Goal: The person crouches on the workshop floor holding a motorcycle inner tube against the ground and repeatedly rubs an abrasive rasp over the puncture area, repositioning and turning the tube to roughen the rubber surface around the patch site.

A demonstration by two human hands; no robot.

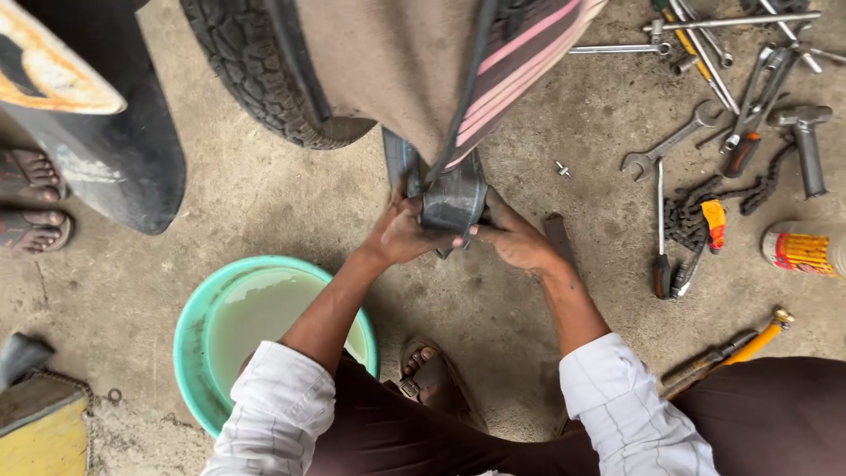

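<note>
A black rubber inner tube [453, 198] is folded over between both my hands, just above the concrete floor. My left hand [399, 234] grips its left side and my right hand [514, 236] grips its right side, thumbs pressed on the rubber. The tube runs up under a person's knee covered in brown and pink-striped cloth [414, 62]. A black tyre [264, 79] stands behind it at the top.
A green basin of murky water [198, 326] sits at lower left. Spanners [670, 145], a hammer [806, 145], a chain [696, 211], screwdrivers and a can [804, 249] lie scattered at right. Another person's sandalled feet [31, 198] are at the left edge. My sandalled foot [429, 375] rests below my hands.
</note>
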